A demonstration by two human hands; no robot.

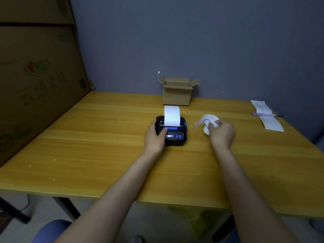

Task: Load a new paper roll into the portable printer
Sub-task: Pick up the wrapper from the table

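A small black portable printer (175,135) with blue buttons and a lit display sits mid-table. A white paper strip (172,115) stands up out of its slot and curls back. My left hand (155,135) grips the printer's left side, thumb on its top. To the right of the printer, my right hand (221,133) holds a torn piece of white paper (208,121) with a blue drawn outline, slightly above the table. The roll itself is hidden inside the printer.
An open small cardboard box (177,92) stands behind the printer against the wall. A long paper strip (267,115) with a purple pen (267,114) across it lies at the far right. Large cardboard boxes (35,76) wall off the left. The table's (96,146) front edge is near.
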